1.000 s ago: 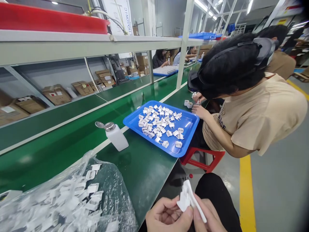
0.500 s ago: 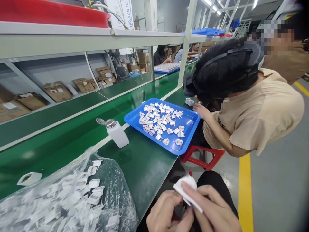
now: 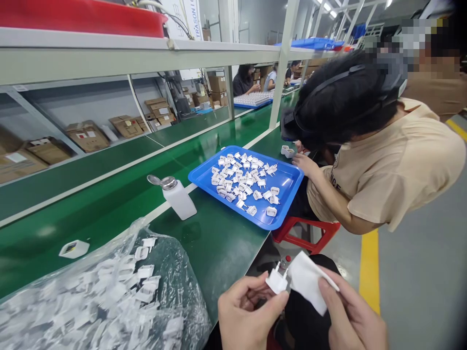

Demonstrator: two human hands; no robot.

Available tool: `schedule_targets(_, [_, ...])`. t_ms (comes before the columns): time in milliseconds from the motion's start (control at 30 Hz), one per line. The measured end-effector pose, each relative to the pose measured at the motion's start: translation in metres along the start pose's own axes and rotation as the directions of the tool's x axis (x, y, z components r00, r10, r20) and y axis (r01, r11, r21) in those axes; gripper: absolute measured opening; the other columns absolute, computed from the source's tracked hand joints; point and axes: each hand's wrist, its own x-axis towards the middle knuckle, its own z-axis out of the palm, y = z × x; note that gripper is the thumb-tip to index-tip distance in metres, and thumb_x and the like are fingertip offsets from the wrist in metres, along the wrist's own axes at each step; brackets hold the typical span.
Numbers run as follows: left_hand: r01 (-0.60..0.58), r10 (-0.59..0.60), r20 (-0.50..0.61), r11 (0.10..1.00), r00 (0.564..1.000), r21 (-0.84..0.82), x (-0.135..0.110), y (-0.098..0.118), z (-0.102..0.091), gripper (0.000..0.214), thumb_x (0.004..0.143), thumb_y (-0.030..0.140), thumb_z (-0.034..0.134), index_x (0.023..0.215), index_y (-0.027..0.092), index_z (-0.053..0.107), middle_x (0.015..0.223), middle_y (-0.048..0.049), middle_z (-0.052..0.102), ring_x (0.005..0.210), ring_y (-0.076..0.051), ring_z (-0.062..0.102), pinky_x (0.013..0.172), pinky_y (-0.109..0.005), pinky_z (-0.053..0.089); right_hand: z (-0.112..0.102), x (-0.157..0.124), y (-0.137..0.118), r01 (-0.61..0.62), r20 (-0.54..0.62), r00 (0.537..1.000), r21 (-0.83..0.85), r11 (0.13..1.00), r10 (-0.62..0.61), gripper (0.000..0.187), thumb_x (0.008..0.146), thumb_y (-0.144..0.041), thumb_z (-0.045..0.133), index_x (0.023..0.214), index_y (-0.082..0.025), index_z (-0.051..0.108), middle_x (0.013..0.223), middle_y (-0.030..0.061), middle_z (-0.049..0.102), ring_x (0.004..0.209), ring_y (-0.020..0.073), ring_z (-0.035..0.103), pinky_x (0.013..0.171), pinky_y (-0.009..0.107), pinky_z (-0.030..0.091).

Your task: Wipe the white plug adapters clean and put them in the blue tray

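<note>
Between the thumb and fingers of my left hand (image 3: pixel 248 311) is a white two-pin plug housing (image 3: pixel 277 281), its metal pins pointing up. My right hand (image 3: pixel 352 311) pinches a folded white cloth (image 3: pixel 308 282) just to the right of the plug, close beside its pins. Both hands are over my lap, off the front edge of the bench. A blue tray (image 3: pixel 251 222) farther forward on the bench holds many similar white plug housings (image 3: pixel 239 177). At the lower left, a clear plastic bag (image 3: pixel 182 272) is full of more white housings.
A white pump bottle (image 3: pixel 180 200) with its lid flipped up stands left of the tray. A single white housing (image 3: pixel 74 249) lies on the green belt. At right, a co-worker (image 3: pixel 394 170) sits on a red stool (image 3: pixel 306 233). A shelf (image 3: pixel 109 58) spans above the bench.
The cloth has come off the plug, and my right hand has moved right with it, uncovering the pins. The loose housing on the belt has shifted to the right and away.
</note>
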Motion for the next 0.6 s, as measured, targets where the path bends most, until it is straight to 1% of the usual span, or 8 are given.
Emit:
schedule_targets(67, [0.203,-0.177,0.137,0.956,0.975,-0.212,0.003,0.002,0.001,0.037,0.052,0.029,0.099,0.079,0.012,0.082,0.068,-0.0087,0.079,0.060,-0.017,0.073,0.058,-0.020,0.059,0.004,0.004,0.006,-0.176,0.075,0.983,0.156,0.972,0.166,0.048,0.080,-0.053,0.077,0.113,-0.018,0.078,0.090,0.0073,0.079,0.076,0.0246,0.074,0.059,0.023,0.057])
schedule_targets(200, [0.593,-0.484,0.344,0.686,0.805,-0.422,0.010,0.013,0.004,0.022,0.081,0.026,0.084,0.083,0.004,0.080,0.076,-0.0126,0.080,0.060,-0.010,0.073,0.060,-0.014,0.058,0.016,0.002,0.010,-0.308,0.225,0.945,0.356,0.882,0.239,0.060,0.081,-0.053,0.077,0.128,-0.016,0.071,0.095,0.0094,0.081,0.078,0.0277,0.075,0.062,0.029,0.059])
schedule_targets(267, [0.665,-0.578,0.334,0.602,0.745,-0.441,0.011,0.018,0.005,0.021,0.094,0.017,0.068,0.084,0.003,0.079,0.078,-0.0143,0.080,0.060,-0.010,0.073,0.061,-0.014,0.059,0.018,-0.001,0.008,-0.307,0.217,0.946,0.370,0.877,0.239,0.060,0.082,-0.052,0.076,0.130,-0.017,0.070,0.102,0.0100,0.081,0.084,0.0282,0.076,0.065,0.029,0.060])
schedule_targets(333, [0.679,-0.606,0.317,0.589,0.730,-0.438,0.010,0.018,0.006,0.024,0.097,0.014,0.063,0.085,0.002,0.079,0.078,-0.0151,0.080,0.059,-0.010,0.073,0.061,-0.014,0.059,0.016,-0.003,0.006,-0.295,0.197,0.951,0.363,0.884,0.237,0.060,0.084,-0.051,0.075,0.133,-0.018,0.068,0.107,0.0100,0.080,0.090,0.0289,0.076,0.069,0.028,0.060])
schedule_targets(400, [0.646,-0.565,0.316,0.638,0.763,-0.419,0.006,0.010,0.006,0.018,0.090,0.019,0.073,0.085,0.002,0.079,0.079,-0.0145,0.080,0.061,-0.010,0.073,0.062,-0.014,0.059,0.013,-0.003,0.003,-0.294,0.190,0.952,0.348,0.890,0.240,0.060,0.084,-0.050,0.076,0.134,-0.018,0.068,0.110,0.0098,0.080,0.094,0.0297,0.075,0.073,0.029,0.061])
schedule_targets(467, [0.529,-0.443,0.299,0.770,0.845,-0.356,0.004,-0.001,0.007,0.024,0.077,0.025,0.086,0.087,0.005,0.079,0.079,-0.0133,0.080,0.065,-0.013,0.074,0.063,-0.016,0.059,0.009,-0.001,0.004,-0.310,0.214,0.945,0.338,0.888,0.248,0.059,0.083,-0.050,0.077,0.132,-0.018,0.069,0.109,0.0098,0.080,0.095,0.0306,0.075,0.075,0.031,0.061])
schedule_targets(533, [0.327,-0.272,0.250,0.920,0.929,-0.215,0.011,-0.012,0.009,0.037,0.068,0.032,0.091,0.093,0.008,0.078,0.081,-0.0126,0.080,0.068,-0.017,0.075,0.063,-0.021,0.059,0.006,0.004,0.008,-0.341,0.235,0.934,0.357,0.870,0.270,0.059,0.081,-0.050,0.078,0.129,-0.017,0.070,0.106,0.0103,0.080,0.092,0.0313,0.076,0.071,0.031,0.062])
schedule_targets(600, [0.081,-0.084,0.167,0.996,0.982,0.027,0.030,-0.016,0.013,0.040,0.073,0.037,0.086,0.101,0.011,0.076,0.090,-0.0133,0.080,0.070,-0.020,0.074,0.062,-0.025,0.057,0.002,0.012,0.017,-0.373,0.211,0.927,0.399,0.838,0.311,0.059,0.079,-0.051,0.080,0.126,-0.015,0.071,0.101,0.0103,0.081,0.087,0.0308,0.077,0.063,0.030,0.062])
